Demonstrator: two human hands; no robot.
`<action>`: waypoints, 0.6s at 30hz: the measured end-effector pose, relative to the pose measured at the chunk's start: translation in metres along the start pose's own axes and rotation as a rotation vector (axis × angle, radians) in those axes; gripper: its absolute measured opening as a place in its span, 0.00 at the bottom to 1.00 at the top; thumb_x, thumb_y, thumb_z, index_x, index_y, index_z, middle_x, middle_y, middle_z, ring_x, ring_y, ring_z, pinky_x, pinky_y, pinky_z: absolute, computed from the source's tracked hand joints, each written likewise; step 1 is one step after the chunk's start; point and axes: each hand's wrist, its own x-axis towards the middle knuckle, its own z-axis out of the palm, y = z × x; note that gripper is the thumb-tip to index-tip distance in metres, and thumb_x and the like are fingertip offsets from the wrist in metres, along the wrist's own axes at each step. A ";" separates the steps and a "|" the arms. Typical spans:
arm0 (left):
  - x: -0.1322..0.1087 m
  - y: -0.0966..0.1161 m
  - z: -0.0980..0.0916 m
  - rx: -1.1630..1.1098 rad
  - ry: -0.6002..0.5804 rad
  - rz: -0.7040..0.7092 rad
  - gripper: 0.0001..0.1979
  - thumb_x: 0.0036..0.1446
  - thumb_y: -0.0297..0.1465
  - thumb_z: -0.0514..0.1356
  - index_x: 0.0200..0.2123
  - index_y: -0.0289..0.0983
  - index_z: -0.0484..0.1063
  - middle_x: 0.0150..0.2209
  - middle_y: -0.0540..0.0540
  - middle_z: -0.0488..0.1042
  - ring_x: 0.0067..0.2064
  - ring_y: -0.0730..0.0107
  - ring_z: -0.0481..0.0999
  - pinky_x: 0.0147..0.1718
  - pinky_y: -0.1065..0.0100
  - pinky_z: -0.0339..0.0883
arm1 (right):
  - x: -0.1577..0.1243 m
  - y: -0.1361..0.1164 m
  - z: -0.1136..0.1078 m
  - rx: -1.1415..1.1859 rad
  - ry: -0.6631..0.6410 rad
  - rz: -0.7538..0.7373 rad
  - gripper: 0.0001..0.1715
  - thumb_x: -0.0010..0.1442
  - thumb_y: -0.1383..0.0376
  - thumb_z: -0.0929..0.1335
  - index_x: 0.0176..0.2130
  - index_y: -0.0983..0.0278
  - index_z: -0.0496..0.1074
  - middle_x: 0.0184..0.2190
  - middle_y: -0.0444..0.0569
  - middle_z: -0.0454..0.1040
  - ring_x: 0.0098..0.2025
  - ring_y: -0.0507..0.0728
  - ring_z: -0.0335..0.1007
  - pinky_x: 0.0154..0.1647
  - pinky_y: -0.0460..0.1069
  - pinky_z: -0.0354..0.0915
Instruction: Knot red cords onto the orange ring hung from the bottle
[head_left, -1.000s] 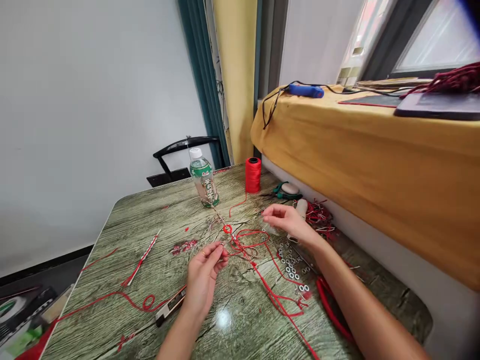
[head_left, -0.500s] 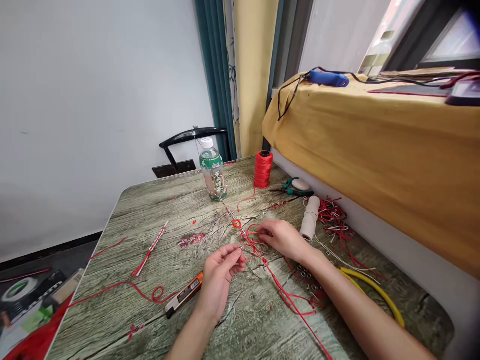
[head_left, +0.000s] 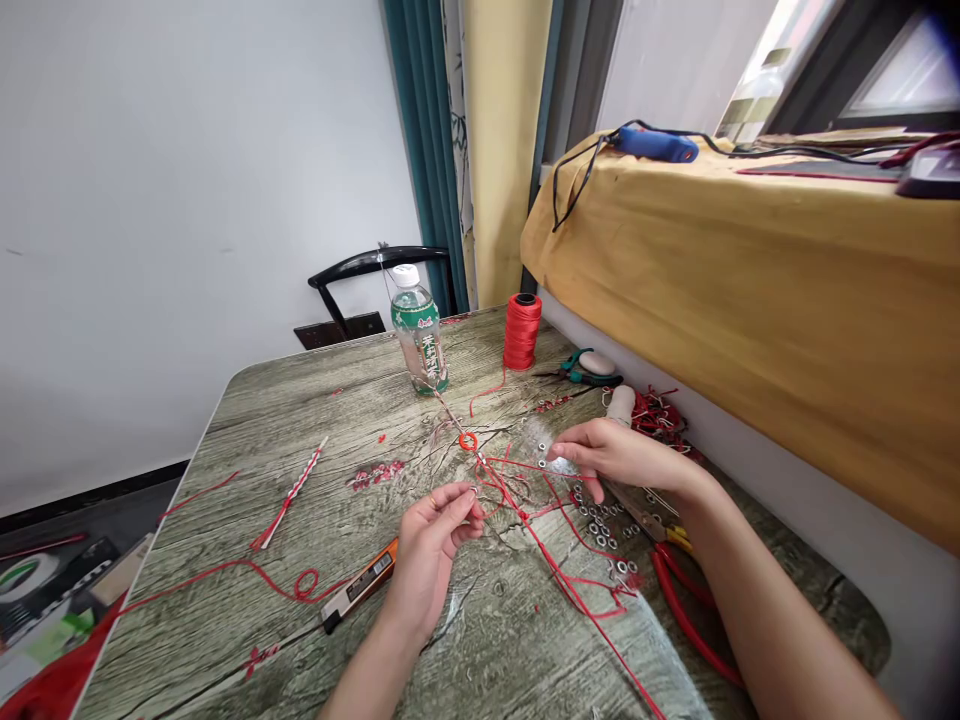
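Observation:
My left hand (head_left: pixel 442 530) is closed in a pinch on a tiny silvery piece, which looks like a small metal nut (head_left: pixel 474 490). Just right of it, red cords (head_left: pixel 517 505) stretch diagonally from an orange-red ring (head_left: pixel 468 441) toward the near edge. A twisted strand links that ring to a green-labelled bottle (head_left: pixel 420 335). My right hand (head_left: pixel 600 455) hovers right of the cords, fingers curled, with one red strand running taut into them. Under and beside it lie several loose metal nuts (head_left: pixel 600 530); the strand's end is hidden by the fingers.
An orange utility knife (head_left: pixel 364 580) lies left of my left hand. Red-handled scissors (head_left: pixel 675 600) rest under my right forearm. Farther back are a red thread spool (head_left: pixel 522 332), green pliers (head_left: pixel 581 370) and a white cord roll (head_left: pixel 621 404). A red-and-white braid (head_left: pixel 292 490) lies at left.
My right hand has moved right, away from the knotted cords, drawing a red strand straight. More nuts and the scissors now show. My left hand keeps its pinch beside the cords.

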 end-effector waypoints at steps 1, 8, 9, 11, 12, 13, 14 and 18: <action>0.000 0.000 0.000 0.001 -0.001 0.001 0.08 0.44 0.27 0.62 0.31 0.31 0.70 0.23 0.49 0.71 0.25 0.79 0.69 0.25 0.77 0.64 | -0.002 0.000 -0.002 0.006 -0.017 0.010 0.22 0.58 0.53 0.57 0.31 0.65 0.71 0.12 0.43 0.70 0.19 0.50 0.62 0.27 0.45 0.58; -0.001 0.001 0.000 0.011 -0.008 0.007 0.08 0.43 0.28 0.62 0.30 0.31 0.70 0.23 0.49 0.71 0.24 0.79 0.69 0.25 0.77 0.64 | -0.003 0.010 -0.011 0.018 0.129 0.059 0.21 0.55 0.55 0.60 0.40 0.67 0.69 0.27 0.49 0.74 0.21 0.50 0.63 0.22 0.45 0.58; -0.002 0.001 0.000 0.009 -0.004 0.009 0.08 0.43 0.28 0.62 0.30 0.31 0.70 0.23 0.49 0.71 0.24 0.79 0.69 0.25 0.77 0.64 | -0.001 0.009 -0.010 -0.015 0.222 0.041 0.20 0.55 0.56 0.60 0.39 0.67 0.69 0.30 0.49 0.73 0.23 0.50 0.65 0.24 0.45 0.59; -0.003 0.001 0.000 0.005 0.007 0.011 0.09 0.43 0.28 0.63 0.30 0.31 0.70 0.23 0.48 0.71 0.24 0.78 0.69 0.25 0.76 0.64 | 0.002 0.005 -0.006 -0.082 0.331 -0.018 0.16 0.54 0.58 0.61 0.36 0.66 0.70 0.31 0.48 0.73 0.27 0.51 0.66 0.28 0.46 0.59; -0.003 0.001 0.000 0.004 0.011 0.011 0.09 0.43 0.28 0.63 0.30 0.31 0.70 0.23 0.48 0.71 0.24 0.78 0.69 0.25 0.76 0.64 | 0.004 0.002 -0.004 -0.101 0.319 -0.047 0.14 0.54 0.59 0.62 0.34 0.66 0.70 0.29 0.47 0.73 0.29 0.52 0.66 0.29 0.45 0.59; -0.003 0.002 0.000 0.006 0.012 0.010 0.09 0.43 0.28 0.63 0.30 0.31 0.70 0.23 0.48 0.71 0.24 0.78 0.69 0.25 0.76 0.64 | 0.006 -0.001 0.000 -0.111 0.269 -0.071 0.13 0.54 0.60 0.62 0.32 0.65 0.71 0.29 0.46 0.73 0.29 0.52 0.66 0.29 0.45 0.59; -0.004 0.002 0.001 0.008 0.012 0.009 0.09 0.43 0.28 0.63 0.30 0.30 0.70 0.23 0.48 0.71 0.24 0.78 0.69 0.25 0.76 0.64 | 0.008 -0.004 0.004 -0.119 0.209 -0.090 0.12 0.54 0.61 0.63 0.32 0.65 0.71 0.28 0.46 0.73 0.29 0.51 0.66 0.29 0.45 0.58; -0.004 0.002 0.000 0.007 0.021 0.012 0.09 0.42 0.28 0.63 0.30 0.30 0.70 0.23 0.48 0.71 0.24 0.78 0.69 0.25 0.76 0.64 | 0.017 -0.007 0.025 -0.226 0.145 -0.098 0.11 0.53 0.62 0.63 0.32 0.64 0.72 0.28 0.46 0.74 0.29 0.51 0.67 0.30 0.44 0.57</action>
